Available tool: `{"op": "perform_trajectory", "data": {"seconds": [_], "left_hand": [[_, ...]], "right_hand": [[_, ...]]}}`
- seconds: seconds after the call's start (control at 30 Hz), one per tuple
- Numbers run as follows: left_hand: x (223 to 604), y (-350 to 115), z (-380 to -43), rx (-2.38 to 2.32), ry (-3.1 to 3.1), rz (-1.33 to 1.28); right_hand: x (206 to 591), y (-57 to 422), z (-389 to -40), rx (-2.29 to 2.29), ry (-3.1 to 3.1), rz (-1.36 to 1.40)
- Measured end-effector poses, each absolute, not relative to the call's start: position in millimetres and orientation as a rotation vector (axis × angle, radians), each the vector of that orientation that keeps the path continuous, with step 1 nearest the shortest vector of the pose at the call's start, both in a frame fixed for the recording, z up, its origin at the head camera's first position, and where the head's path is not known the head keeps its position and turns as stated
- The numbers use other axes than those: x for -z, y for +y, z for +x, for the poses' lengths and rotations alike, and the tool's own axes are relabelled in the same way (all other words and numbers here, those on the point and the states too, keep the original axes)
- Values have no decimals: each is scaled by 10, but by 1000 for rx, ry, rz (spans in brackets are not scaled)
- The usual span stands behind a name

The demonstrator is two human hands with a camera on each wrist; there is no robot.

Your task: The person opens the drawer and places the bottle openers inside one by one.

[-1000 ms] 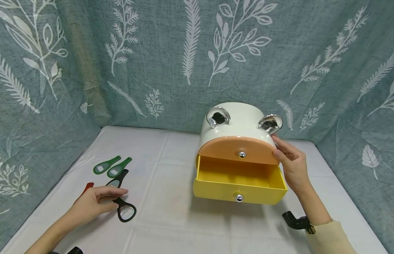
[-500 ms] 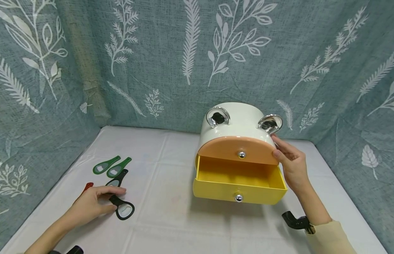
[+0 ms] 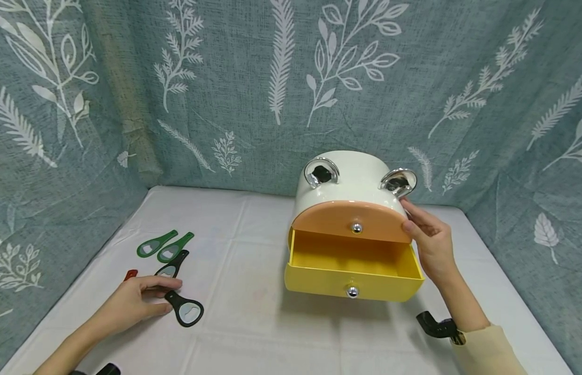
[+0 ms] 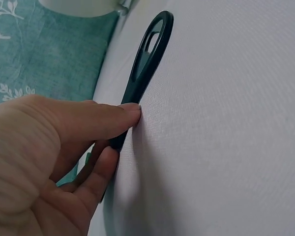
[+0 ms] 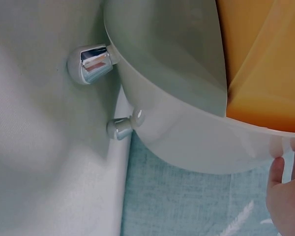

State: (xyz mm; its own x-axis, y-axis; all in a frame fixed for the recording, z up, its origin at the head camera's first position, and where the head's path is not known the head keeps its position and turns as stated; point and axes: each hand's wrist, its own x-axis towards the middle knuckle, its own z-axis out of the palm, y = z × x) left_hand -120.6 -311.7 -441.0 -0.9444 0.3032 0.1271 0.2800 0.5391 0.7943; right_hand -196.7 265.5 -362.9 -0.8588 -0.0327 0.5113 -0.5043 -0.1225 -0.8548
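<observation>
My left hand pinches the handle of a black bottle opener between thumb and fingers, low over the white cloth. In the left wrist view this opener points away from the fingertips, ring end outward. A second black opener lies just beyond the hand. Past the wrist, a red handle shows, mostly hidden. On the right, my right hand holds the side of a white drawer cabinet, thumb at its front edge. Its yellow lower drawer is pulled out and bare inside; the orange upper drawer is closed.
Two green bottle openers lie side by side behind the black ones. Chrome loops stick up from the cabinet top, and chrome feet stand beneath it. A patterned green curtain encloses the white-covered table at back and sides.
The pinched black bottle opener has shifted and turned slightly in my left fingers, which have drawn a little to the left. My right hand and the cabinet look unchanged.
</observation>
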Motion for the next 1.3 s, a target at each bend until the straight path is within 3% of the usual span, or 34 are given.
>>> {"op": "perform_trajectory", "data": {"seconds": [0.3, 1.3], "left_hand": [[4399, -3108, -1209, -1379, 2672, 456], [4390, -3069, -1221, -1219, 2758, 601]], "right_hand": [[3635, 2654, -1963, -2046, -1836, 587], [3641, 2647, -1965, -2043, -1838, 591]]}}
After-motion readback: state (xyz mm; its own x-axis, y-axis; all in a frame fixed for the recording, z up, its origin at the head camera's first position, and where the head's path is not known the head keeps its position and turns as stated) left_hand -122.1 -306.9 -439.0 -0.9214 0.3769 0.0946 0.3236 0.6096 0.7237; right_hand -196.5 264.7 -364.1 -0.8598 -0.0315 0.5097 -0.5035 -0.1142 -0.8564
